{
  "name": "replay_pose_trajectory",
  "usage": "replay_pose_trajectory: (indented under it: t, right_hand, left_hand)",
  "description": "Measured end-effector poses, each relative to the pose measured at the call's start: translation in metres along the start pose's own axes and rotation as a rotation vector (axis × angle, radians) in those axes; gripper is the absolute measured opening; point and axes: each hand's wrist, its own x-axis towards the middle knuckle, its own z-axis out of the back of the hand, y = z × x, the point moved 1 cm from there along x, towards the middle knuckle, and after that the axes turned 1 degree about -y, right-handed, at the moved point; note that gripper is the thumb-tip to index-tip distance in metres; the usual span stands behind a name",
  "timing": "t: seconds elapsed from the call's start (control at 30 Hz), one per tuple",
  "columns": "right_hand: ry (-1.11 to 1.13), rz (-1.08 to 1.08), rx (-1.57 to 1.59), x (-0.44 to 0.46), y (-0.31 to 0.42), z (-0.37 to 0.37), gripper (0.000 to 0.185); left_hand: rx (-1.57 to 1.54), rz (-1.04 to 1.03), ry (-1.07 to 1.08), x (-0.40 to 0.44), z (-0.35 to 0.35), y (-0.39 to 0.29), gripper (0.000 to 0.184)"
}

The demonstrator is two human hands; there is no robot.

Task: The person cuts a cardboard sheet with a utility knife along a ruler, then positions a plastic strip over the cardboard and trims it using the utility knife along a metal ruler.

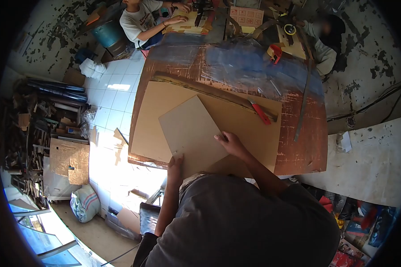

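Observation:
A grey-beige rectangular board is held at a slant in front of me, over a larger brown cardboard sheet on the table. My left hand grips its lower left edge. On its right edge, my right hand pinches the board between thumb and fingers. Beyond it, a long dark wooden strip lies along the far edge of the sheet. A red utility knife rests at the strip's right end, away from both hands.
The reddish-brown table carries clear plastic film, a tape dispenser and a long metal ruler. Two other people are across the table, one with hands over yellowish sheets. Stacked scrap fills the left wall.

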Motion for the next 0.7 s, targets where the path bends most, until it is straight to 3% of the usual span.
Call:
replay_pose_trajectory:
  t: [0.03,0.07,0.1,0.17,0.37,0.47,0.7]
  right_hand:
    - [-0.026,0.035,0.011,-0.004,0.008,-0.001,0.045]
    - [-0.053,0.07,0.023,-0.007,0.016,-0.001,0.047]
    - [-0.053,0.073,0.026,-0.011,0.026,0.001,0.047]
    - [-0.107,0.192,0.144,-0.019,0.044,0.007,0.037]
    - [-0.014,0.244,0.374,-0.026,0.049,0.024,0.024]
    - [0.023,0.234,0.468,-0.025,0.043,0.028,0.026]
    - [0.087,0.344,0.358,-0.038,0.08,0.055,0.027]
  left_hand:
    - [-0.175,0.052,-0.06,-0.001,0.0,-0.005,0.033]
    - [-0.071,0.058,-0.056,-0.003,0.006,-0.012,0.031]
    - [-0.245,0.135,-0.067,-0.002,0.006,-0.02,0.032]
    - [-0.418,0.21,-0.092,0.0,0.009,-0.025,0.032]
    - [-0.138,-0.007,-0.075,0.003,0.033,-0.033,0.022]
    - [-0.203,-0.09,-0.071,0.008,0.032,-0.039,0.015]
    - [-0.174,-0.231,-0.035,0.001,0.033,-0.078,0.013]
